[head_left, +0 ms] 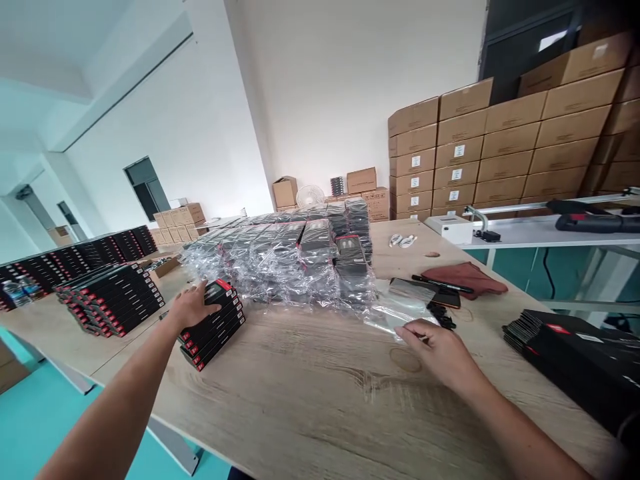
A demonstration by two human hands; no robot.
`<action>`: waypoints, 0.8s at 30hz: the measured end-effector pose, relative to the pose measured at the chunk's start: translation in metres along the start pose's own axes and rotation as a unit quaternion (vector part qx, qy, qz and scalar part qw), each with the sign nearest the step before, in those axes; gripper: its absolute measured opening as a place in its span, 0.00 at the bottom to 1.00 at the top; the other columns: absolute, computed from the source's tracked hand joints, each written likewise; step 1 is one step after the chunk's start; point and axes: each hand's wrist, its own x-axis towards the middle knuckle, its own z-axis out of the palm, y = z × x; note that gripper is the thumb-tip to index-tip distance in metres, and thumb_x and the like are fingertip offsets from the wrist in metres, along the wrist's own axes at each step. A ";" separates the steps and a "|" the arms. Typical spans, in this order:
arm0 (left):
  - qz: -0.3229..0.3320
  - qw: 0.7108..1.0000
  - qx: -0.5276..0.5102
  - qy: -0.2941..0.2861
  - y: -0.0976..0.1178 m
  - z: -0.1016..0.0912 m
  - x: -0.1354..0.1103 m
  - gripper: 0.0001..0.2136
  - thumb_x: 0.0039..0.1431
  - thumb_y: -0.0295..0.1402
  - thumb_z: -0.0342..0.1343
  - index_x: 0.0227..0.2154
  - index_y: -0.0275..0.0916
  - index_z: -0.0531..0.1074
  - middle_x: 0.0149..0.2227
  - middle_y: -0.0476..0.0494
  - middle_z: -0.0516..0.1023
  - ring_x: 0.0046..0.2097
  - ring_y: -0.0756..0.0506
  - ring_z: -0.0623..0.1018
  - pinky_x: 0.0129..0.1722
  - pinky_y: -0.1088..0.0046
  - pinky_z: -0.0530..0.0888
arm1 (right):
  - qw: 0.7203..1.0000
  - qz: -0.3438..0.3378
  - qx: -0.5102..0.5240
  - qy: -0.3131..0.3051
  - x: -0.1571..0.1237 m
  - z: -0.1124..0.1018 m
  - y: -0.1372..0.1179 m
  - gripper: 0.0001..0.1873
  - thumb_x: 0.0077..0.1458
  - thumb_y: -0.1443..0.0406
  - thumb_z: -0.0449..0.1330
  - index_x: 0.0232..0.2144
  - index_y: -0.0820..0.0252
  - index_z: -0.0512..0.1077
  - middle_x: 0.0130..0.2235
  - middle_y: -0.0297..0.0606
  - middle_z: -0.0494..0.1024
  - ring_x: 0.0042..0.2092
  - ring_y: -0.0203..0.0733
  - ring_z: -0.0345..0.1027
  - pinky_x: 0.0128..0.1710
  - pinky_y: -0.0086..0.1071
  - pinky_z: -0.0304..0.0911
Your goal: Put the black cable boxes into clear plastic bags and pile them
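Black box stack [215,330]: left hand [191,305] lies on top, fingers spread.
Clear bag [395,315]: right hand [440,350] pinches its edge.

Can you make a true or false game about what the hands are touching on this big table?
The left hand rests on a small stack of black boxes. True.
The right hand holds a pen. False: it touches a clear plastic bag; the pen lies by the maroon cloth.
Cardboard cartons are stacked high at the back. True.
The table is made of glass. False: it has a wood-grain top.
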 end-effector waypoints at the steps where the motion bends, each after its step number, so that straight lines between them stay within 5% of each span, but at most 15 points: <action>1: 0.022 0.998 -0.052 0.006 0.004 -0.002 -0.009 0.41 0.43 0.50 0.60 0.59 0.35 0.59 0.56 0.29 0.68 0.59 0.29 0.65 0.57 0.55 0.58 | 1.000 0.000 -0.005 0.000 0.000 0.000 0.002 0.23 0.53 0.47 0.52 0.18 0.54 0.71 0.25 0.37 0.76 0.28 0.43 0.69 0.29 0.34 0.63; 3: 0.074 0.968 -0.239 -0.009 0.020 -0.005 -0.031 0.40 0.43 0.48 0.62 0.59 0.39 0.59 0.58 0.34 0.67 0.59 0.31 0.64 0.58 0.56 0.58 | 1.000 0.003 -0.007 0.006 0.000 0.002 0.006 0.22 0.53 0.47 0.52 0.19 0.55 0.71 0.25 0.37 0.77 0.28 0.43 0.69 0.30 0.34 0.63; 4: 0.105 0.920 -0.371 -0.069 0.032 -0.005 -0.042 0.37 0.46 0.46 0.61 0.59 0.40 0.59 0.58 0.35 0.68 0.59 0.33 0.66 0.57 0.58 0.60 | 1.000 0.006 -0.004 0.009 0.000 0.003 0.008 0.21 0.53 0.48 0.53 0.21 0.55 0.72 0.27 0.38 0.77 0.29 0.43 0.70 0.30 0.34 0.63; 5: 0.128 0.843 -0.501 -0.147 0.046 -0.003 -0.052 0.33 0.50 0.46 0.58 0.58 0.39 0.61 0.56 0.35 0.69 0.56 0.34 0.69 0.56 0.58 0.62 | 1.000 0.011 -0.001 0.015 -0.001 0.004 0.010 0.19 0.53 0.49 0.54 0.23 0.55 0.74 0.28 0.38 0.78 0.29 0.44 0.70 0.31 0.34 0.63; 7: 0.143 0.633 -0.695 -0.310 0.079 0.007 -0.066 0.31 0.53 0.50 0.53 0.55 0.34 0.64 0.53 0.32 0.72 0.51 0.33 0.73 0.52 0.55 0.65 | 0.999 0.022 0.006 0.027 -0.002 0.007 0.014 0.16 0.52 0.53 0.54 0.27 0.56 0.75 0.31 0.39 0.79 0.32 0.44 0.71 0.32 0.34 0.64; 9: 0.132 0.456 -0.771 -0.424 0.117 0.024 -0.073 0.32 0.53 0.51 0.49 0.53 0.30 0.66 0.50 0.30 0.74 0.47 0.33 0.75 0.48 0.53 0.68 | 0.999 0.030 0.009 0.039 -0.003 0.009 0.019 0.14 0.52 0.56 0.54 0.30 0.57 0.76 0.32 0.39 0.80 0.33 0.44 0.72 0.33 0.34 0.65; 12: 0.097 0.315 -0.803 -0.496 0.176 0.058 -0.077 0.31 0.54 0.50 0.48 0.53 0.30 0.66 0.47 0.31 0.75 0.43 0.36 0.76 0.43 0.57 0.71 | 0.998 0.030 0.003 0.056 -0.006 0.007 0.025 0.13 0.51 0.59 0.53 0.31 0.57 0.76 0.32 0.39 0.79 0.33 0.43 0.72 0.33 0.34 0.65; 15: 0.061 0.254 -0.807 -0.530 0.224 0.093 -0.081 0.32 0.55 0.53 0.46 0.55 0.32 0.65 0.42 0.33 0.76 0.38 0.39 0.76 0.40 0.60 0.71 | 0.996 0.041 -0.022 0.078 -0.008 0.001 0.031 0.12 0.51 0.61 0.54 0.29 0.58 0.76 0.31 0.39 0.79 0.32 0.42 0.71 0.34 0.34 0.64; 18: 0.016 0.221 -0.800 -0.557 0.248 0.124 -0.083 0.33 0.56 0.57 0.44 0.53 0.33 0.67 0.38 0.34 0.77 0.35 0.41 0.77 0.36 0.64 0.72 | 0.990 0.072 -0.060 0.105 -0.010 -0.007 0.038 0.14 0.54 0.58 0.53 0.25 0.58 0.74 0.28 0.38 0.77 0.30 0.41 0.69 0.32 0.32 0.62; 21: -0.021 0.224 -0.785 -0.577 0.248 0.144 -0.083 0.33 0.56 0.57 0.43 0.49 0.31 0.69 0.41 0.31 0.77 0.36 0.40 0.77 0.34 0.64 0.73 | 0.982 0.093 -0.102 0.127 -0.011 -0.013 0.043 0.20 0.57 0.54 0.51 0.21 0.57 0.72 0.26 0.38 0.75 0.29 0.41 0.68 0.32 0.32 0.60; 24: -0.031 0.247 -0.777 -0.579 0.238 0.149 -0.081 0.31 0.56 0.56 0.45 0.47 0.31 0.70 0.40 0.31 0.77 0.35 0.41 0.77 0.34 0.63 0.73 | 0.978 0.101 -0.119 0.140 -0.009 -0.014 0.044 0.18 0.57 0.54 0.51 0.27 0.58 0.73 0.31 0.39 0.77 0.33 0.43 0.69 0.35 0.33 0.61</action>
